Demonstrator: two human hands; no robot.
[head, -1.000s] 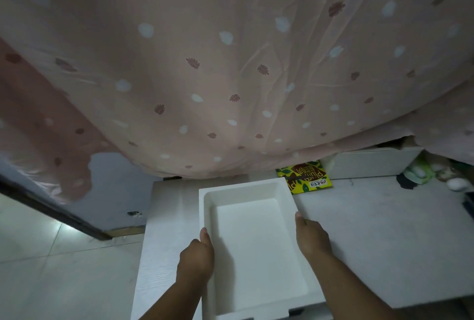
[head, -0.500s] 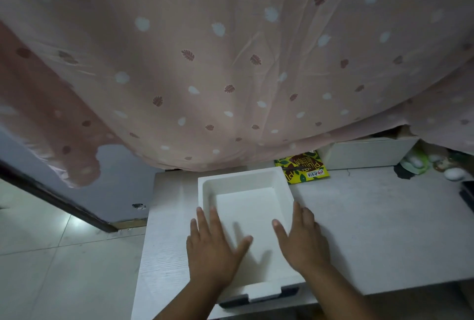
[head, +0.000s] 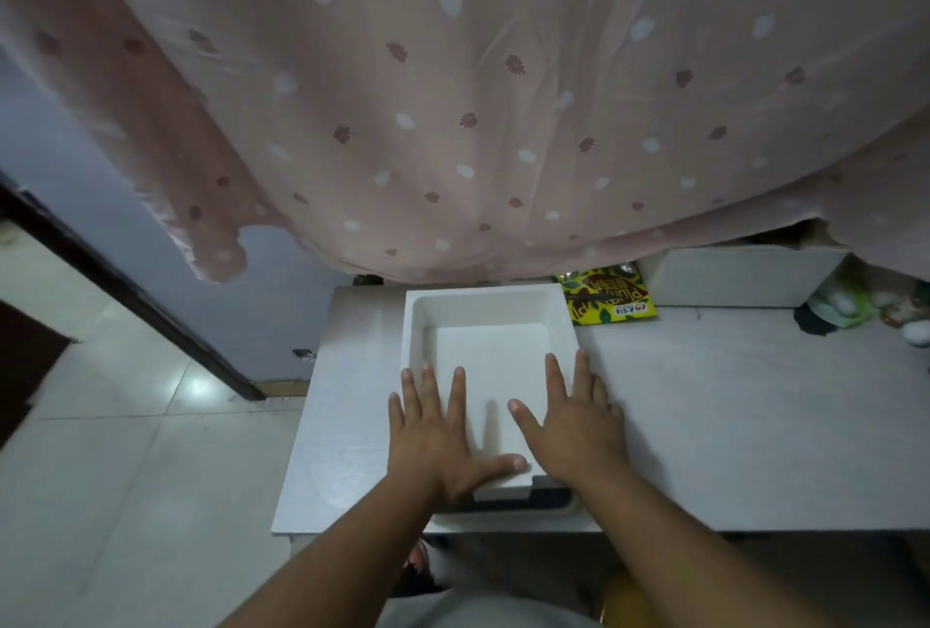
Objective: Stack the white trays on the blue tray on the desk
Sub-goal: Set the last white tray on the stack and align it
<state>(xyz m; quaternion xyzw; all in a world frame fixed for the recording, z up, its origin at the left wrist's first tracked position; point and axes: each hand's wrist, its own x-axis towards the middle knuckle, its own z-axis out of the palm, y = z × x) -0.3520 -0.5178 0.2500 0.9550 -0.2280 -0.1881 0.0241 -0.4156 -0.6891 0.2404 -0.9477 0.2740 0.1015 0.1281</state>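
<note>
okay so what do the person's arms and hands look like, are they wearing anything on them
Both forearms are bare up to the bottom of the picture: no sleeves, gloves, watch or bracelets show. The left hand and right hand wear no rings that I can make out, and the fingernails look short and unpainted.

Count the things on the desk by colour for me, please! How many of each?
White: 3, the tray under both hands, the box at the back, an egg-shaped thing at the right edge.
Dark blue: 1, the tray peeking out underneath.
Yellow: 1, the packet.
Green: 1, a blurry thing I cannot identify.
Total: 6
</note>
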